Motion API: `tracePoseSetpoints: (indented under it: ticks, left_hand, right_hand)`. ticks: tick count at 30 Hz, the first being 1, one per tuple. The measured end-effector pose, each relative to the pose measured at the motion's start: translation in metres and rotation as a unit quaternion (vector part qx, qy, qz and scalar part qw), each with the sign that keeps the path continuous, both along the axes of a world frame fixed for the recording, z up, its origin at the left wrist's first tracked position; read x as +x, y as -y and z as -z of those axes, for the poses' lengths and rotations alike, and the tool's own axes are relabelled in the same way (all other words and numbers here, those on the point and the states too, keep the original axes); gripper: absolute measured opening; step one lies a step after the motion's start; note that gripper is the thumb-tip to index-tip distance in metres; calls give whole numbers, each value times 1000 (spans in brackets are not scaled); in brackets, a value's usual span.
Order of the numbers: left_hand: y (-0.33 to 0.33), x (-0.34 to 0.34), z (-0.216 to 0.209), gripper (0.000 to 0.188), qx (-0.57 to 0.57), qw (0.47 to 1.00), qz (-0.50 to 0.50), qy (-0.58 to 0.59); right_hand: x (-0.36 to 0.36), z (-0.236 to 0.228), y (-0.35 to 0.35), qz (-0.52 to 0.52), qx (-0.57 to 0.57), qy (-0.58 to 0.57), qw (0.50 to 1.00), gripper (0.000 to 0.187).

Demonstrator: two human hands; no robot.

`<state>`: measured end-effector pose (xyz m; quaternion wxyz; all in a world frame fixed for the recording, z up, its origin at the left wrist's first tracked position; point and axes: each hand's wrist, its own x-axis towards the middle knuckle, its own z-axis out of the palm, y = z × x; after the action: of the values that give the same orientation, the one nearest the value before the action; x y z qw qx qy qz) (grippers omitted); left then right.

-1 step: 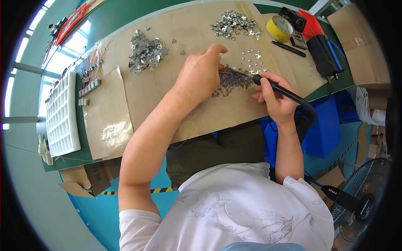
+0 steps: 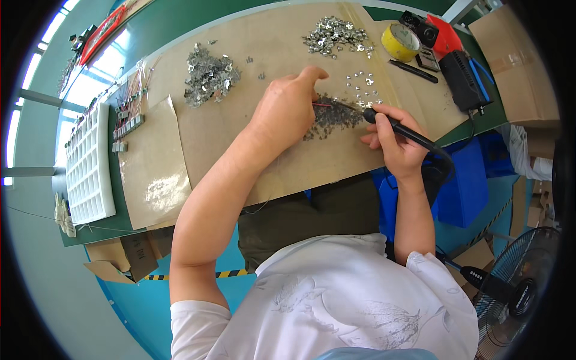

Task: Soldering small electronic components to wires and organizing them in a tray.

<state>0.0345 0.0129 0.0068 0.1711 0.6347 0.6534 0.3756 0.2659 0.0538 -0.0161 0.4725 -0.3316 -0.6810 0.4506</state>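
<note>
My left hand (image 2: 285, 102) rests over the brown board, its index finger raised and its other fingertips mostly hidden. From its closed fingers a thin red wire (image 2: 322, 105) sticks out to the right. My right hand (image 2: 399, 141) is wrapped round the black handle of a soldering iron (image 2: 393, 125). Its thin metal tip points left, toward the red wire; whether they touch I cannot tell. Beneath both hands spreads a heap of small dark pieces (image 2: 336, 120). Several small shiny metal parts (image 2: 360, 84) lie scattered just beyond the iron.
Piles of metal clips (image 2: 210, 75) and shiny parts (image 2: 336, 35) lie farther back. Yellow tape (image 2: 401, 42), a black pen-like tool (image 2: 414, 70) and a black box (image 2: 463, 81) stand at right. Wired connectors (image 2: 129, 126) and a white compartment tray (image 2: 90, 165) are at left.
The index finger of my left hand and the soldering iron in my right hand have shifted very slightly. Everything else stays in place.
</note>
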Motion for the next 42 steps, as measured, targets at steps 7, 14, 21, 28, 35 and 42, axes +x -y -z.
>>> tracePoseSetpoints:
  ticks: [7, 14, 21, 28, 35, 42]
  left_hand:
    - [4, 2, 0, 13, -1, 997, 46, -61]
    - [4, 5, 8, 13, 4, 991, 35, -126]
    - [6, 11, 0, 15, -26, 989, 27, -144]
    - [6, 10, 1, 16, -55, 980, 35, -186]
    - [4, 10, 4, 17, -41, 982, 28, -180]
    - [2, 8, -2, 16, -58, 976, 59, -204]
  right_hand:
    - [1, -1, 1, 13, -14, -45, 999, 18]
    - [0, -2, 1, 8, -19, -30, 999, 18]
    - [0, -3, 1, 9, -23, -27, 999, 18]
    - [1, -3, 1, 10, -21, -25, 999, 18]
    - [1, -2, 0, 19, -24, -27, 999, 18]
    - [0, -3, 0, 18, -18, -27, 999, 18]
